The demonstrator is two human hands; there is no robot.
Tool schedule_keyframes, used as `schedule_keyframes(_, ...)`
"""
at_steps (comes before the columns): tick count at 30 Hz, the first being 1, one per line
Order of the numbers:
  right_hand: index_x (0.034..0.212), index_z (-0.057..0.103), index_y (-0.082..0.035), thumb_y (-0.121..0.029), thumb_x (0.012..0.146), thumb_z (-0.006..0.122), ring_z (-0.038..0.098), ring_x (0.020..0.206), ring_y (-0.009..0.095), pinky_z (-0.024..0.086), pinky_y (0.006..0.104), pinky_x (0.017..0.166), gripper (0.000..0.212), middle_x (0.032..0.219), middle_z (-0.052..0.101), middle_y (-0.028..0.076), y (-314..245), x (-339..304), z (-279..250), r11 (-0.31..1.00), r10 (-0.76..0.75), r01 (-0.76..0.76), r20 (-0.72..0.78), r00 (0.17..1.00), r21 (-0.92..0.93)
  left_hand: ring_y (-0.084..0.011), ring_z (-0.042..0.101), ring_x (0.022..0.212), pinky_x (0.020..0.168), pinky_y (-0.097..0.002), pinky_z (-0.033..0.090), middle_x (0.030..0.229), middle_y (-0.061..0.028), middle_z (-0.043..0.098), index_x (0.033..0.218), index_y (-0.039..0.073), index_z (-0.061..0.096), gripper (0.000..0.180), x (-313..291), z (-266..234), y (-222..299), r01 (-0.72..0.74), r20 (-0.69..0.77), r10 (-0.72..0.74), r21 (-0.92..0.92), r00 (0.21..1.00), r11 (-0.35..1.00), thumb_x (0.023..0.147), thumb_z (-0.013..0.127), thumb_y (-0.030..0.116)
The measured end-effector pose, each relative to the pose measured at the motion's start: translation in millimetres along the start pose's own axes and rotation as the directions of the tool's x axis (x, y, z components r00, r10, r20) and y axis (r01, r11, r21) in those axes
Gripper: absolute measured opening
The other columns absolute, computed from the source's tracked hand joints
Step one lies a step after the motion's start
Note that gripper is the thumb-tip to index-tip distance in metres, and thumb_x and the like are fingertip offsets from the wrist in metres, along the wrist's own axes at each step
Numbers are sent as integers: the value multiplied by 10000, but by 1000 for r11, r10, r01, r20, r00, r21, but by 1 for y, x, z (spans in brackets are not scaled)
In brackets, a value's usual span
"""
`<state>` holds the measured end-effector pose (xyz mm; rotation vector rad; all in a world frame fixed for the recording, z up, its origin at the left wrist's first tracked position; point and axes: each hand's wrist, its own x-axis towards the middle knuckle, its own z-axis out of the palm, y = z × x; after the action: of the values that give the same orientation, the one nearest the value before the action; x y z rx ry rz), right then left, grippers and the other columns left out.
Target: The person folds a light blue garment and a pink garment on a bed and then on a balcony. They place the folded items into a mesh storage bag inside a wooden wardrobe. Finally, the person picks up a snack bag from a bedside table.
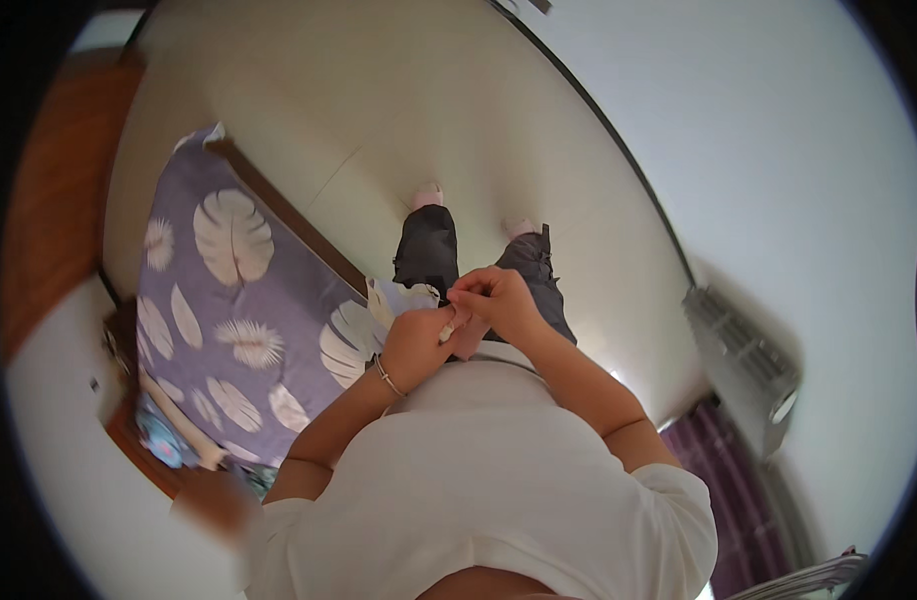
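Note:
My left hand (419,345), with a bracelet at its wrist, is closed in front of my waist. Against it my right hand (499,300) is bent into a pinch, its fingertips meeting the left hand's. A small pink piece (468,343) shows between the hands; its kind is unclear. Something pale and crumpled, white and cream (401,298), shows just beyond my left hand, and I cannot tell whether that hand holds it. What the right fingertips pinch is too small to make out.
To the left is a bed with a purple leaf-patterned sheet (299,270) and a brown edge (289,215). A grey slatted unit (744,345) stands by the white wall (779,150) on the right. A purple curtain (724,490) hangs at lower right. My feet stand on pale floor (349,120).

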<state>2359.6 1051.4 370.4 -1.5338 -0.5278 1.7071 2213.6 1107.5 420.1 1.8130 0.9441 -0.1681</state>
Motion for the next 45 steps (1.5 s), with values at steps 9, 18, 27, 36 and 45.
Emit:
schedule_keyframes(9, 909, 567, -33, -124, 802, 603, 506, 613, 50, 410, 187, 516, 145, 717, 578, -3, 43, 40, 48, 862, 259, 14, -463, 848, 507, -177, 555, 574, 545, -291, 433, 669, -125, 581, 924, 3, 599, 217, 67, -71, -50, 84, 400, -54, -58, 915, 995, 739, 610, 116)
schedule_keyframes(18, 1042, 504, -57, -201, 797, 625, 490, 825, 87, 412, 223, 731, 309, 850, 524, 0, 12, 20, 71, 678, 206, 39, -240, 949, 734, -112, 556, 764, 679, -229, 436, 838, -60, 597, 963, -12, 576, 240, 77, -90, -54, 193, 384, -50, -343, 922, 919, 761, 608, 113)
schedule_keyframes(27, 795, 432, -73, -151, 830, 576, 365, 675, 43, 347, 186, 607, 167, 703, 415, -35, -42, 65, 117, 949, -75, 229, -547, 834, 219, -126, 571, 784, 686, -253, 471, 903, -57, 585, 1041, 26, 508, 387, 79, -151, -72, 616, 561, -262, -749, 785, 243, 803, 616, 312)
schedule_keyframes(36, 747, 403, -40, -171, 799, 619, 358, 605, 102, 364, 242, 546, 258, 635, 429, 42, -150, 184, 161, 938, -259, 314, -298, 919, 150, -142, 576, 807, 685, -266, 478, 933, -60, 577, 1103, -12, 475, 457, 72, -267, -108, 222, 186, -177, -952, 967, 211, 769, 664, 235)
schedule_keyframes(45, 911, 486, -54, -175, 858, 534, 413, 644, 29, 363, 182, 556, 140, 715, 474, -43, -321, 344, 217, 967, -234, 247, 174, 956, -55, -97, 554, 684, 582, -215, 462, 830, -50, 584, 976, -47, 539, 312, 129, -432, -149, -114, -309, -308, -848, 900, 517, 739, 669, 109)
